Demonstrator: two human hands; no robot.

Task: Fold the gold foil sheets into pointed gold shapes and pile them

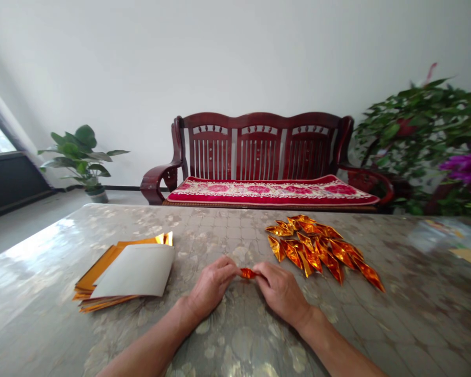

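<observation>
Between my two hands, over the middle of the table, is a small folded piece of orange-gold foil paper (247,273). My left hand (215,280) pinches its left end, and my right hand (279,288) pinches its right end. Only the piece's middle shows; the ends are hidden by my fingers. To the right of my right hand lies a pile of pointed, folded gold foil pieces (316,251). Left of my left hand is a stack of gold foil sheets (102,267), with a pale sheet (135,272) face up on top.
A patterned, glossy cover lies on the table (235,335). At its right edge are a clear plastic bag (435,234) and a tan flat piece (470,257). Beyond stands a dark red wooden bench (259,152) with a red cushion (275,191). Potted plants (82,154) flank it.
</observation>
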